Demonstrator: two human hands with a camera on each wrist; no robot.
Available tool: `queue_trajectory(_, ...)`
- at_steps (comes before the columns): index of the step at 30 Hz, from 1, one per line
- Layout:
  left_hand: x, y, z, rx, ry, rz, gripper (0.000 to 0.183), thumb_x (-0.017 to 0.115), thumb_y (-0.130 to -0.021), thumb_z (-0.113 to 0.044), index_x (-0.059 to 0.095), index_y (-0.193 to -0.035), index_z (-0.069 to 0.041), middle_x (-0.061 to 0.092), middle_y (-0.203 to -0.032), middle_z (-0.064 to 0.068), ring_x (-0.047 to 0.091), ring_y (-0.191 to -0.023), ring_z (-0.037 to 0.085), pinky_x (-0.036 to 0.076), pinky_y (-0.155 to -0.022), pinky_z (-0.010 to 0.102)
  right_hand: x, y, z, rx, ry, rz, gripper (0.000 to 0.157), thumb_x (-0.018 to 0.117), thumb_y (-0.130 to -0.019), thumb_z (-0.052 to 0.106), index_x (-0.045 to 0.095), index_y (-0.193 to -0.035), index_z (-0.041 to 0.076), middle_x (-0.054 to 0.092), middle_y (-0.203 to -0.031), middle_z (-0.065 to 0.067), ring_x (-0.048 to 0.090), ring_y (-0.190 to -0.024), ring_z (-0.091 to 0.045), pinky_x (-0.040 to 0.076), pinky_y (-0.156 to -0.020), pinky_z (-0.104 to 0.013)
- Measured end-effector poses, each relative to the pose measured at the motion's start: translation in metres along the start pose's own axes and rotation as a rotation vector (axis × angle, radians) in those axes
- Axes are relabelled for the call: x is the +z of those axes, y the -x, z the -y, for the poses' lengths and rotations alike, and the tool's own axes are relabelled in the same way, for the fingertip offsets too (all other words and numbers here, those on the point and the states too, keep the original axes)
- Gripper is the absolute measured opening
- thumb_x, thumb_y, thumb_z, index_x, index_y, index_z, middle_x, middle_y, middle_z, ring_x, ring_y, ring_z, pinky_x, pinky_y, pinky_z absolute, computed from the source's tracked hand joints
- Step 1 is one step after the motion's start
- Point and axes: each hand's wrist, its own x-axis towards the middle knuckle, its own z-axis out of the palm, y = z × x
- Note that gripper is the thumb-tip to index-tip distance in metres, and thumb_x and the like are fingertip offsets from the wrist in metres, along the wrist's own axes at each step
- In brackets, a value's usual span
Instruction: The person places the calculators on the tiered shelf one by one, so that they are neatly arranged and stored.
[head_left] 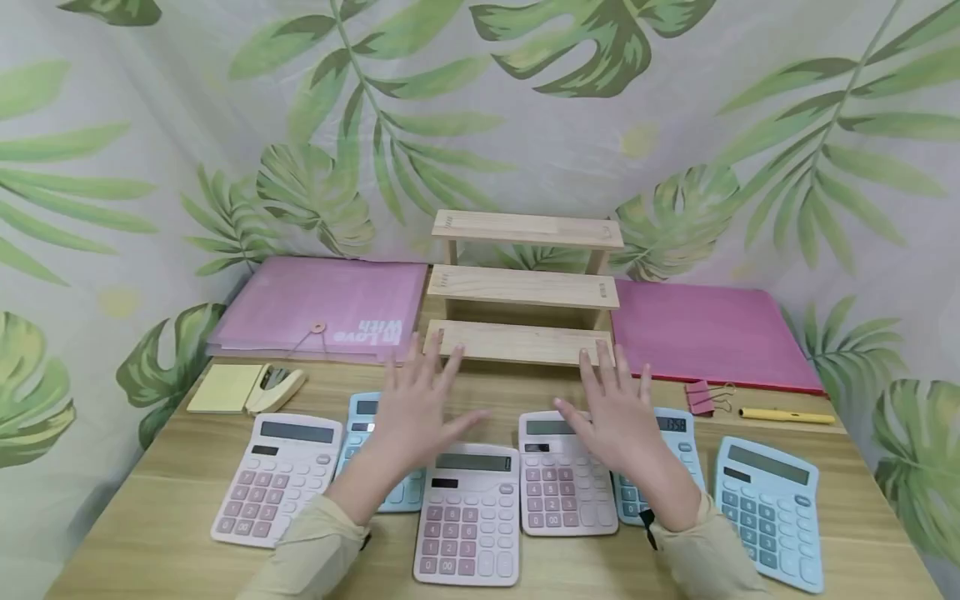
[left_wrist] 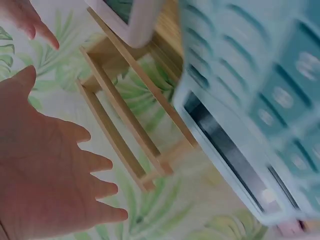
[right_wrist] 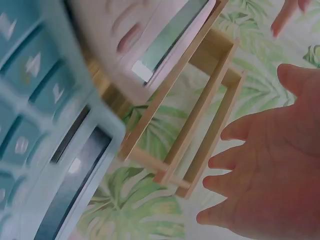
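Observation:
My left hand (head_left: pixel 411 410) is spread with straight fingers and holds nothing. It hovers over a blue calculator (head_left: pixel 351 442), hiding much of it, with a pink calculator (head_left: pixel 279 479) to its left. Another pink calculator (head_left: pixel 467 517) lies between my forearms. Fingers spread and empty, my right hand (head_left: pixel 621 414) overlaps the top of a third pink calculator (head_left: pixel 566 492) and a blue calculator (head_left: pixel 686 446) in the head view. A further blue calculator (head_left: pixel 772 508) lies at the right. Both wrist views show an open palm, the left (left_wrist: pixel 55 170) and the right (right_wrist: pixel 270 170).
A three-step wooden stand (head_left: pixel 522 285) stands at the back centre, between a purple document folder (head_left: pixel 322 304) and a magenta folder (head_left: pixel 712 333). Yellow sticky notes (head_left: pixel 225 388) and a cream stapler (head_left: pixel 277 390) lie left; a pink binder clip (head_left: pixel 701 398) and yellow pen (head_left: pixel 787 416) right.

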Motion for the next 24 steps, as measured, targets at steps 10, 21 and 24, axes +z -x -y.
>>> queue_trajectory(10, -0.02, 0.097, 0.129, -0.348, -0.058, 0.031, 0.087, 0.04, -0.085, -0.068, 0.026, -0.143, -0.005, 0.037, -0.135, 0.033, 0.033, -0.119, 0.055, 0.03, -0.095, 0.073, -0.039, -0.082, -0.067, 0.078, -0.42, 0.057, 0.065, 0.038, -0.097, 0.043, 0.03, -0.141, -0.004, 0.039, -0.14, -0.029, 0.04, -0.126, -0.043, 0.038, -0.105, -0.056)
queue_trajectory(21, -0.002, 0.159, 0.183, -0.514, 0.093, 0.364, 0.107, 0.03, -0.082, -0.076, 0.021, -0.138, 0.014, 0.033, -0.126, 0.046, 0.04, -0.106, 0.063, 0.043, -0.07, 0.068, -0.039, -0.141, -0.09, 0.41, -1.137, 0.166, 0.059, 0.049, -0.091, 0.004, 0.023, -0.144, -0.001, 0.043, -0.135, -0.02, 0.06, -0.075, -0.002, 0.054, -0.089, -0.021)
queue_trajectory(24, -0.001, 0.161, 0.185, -0.499, 0.125, 0.349, 0.108, 0.037, -0.081, -0.075, 0.019, -0.138, 0.015, 0.032, -0.126, 0.048, 0.039, -0.108, 0.063, 0.043, -0.072, 0.069, -0.038, -0.144, -0.093, 0.473, -1.379, 0.206, 0.064, 0.044, -0.091, -0.003, 0.014, -0.147, 0.002, 0.03, -0.143, -0.019, 0.058, -0.096, -0.01, 0.044, -0.105, -0.024)
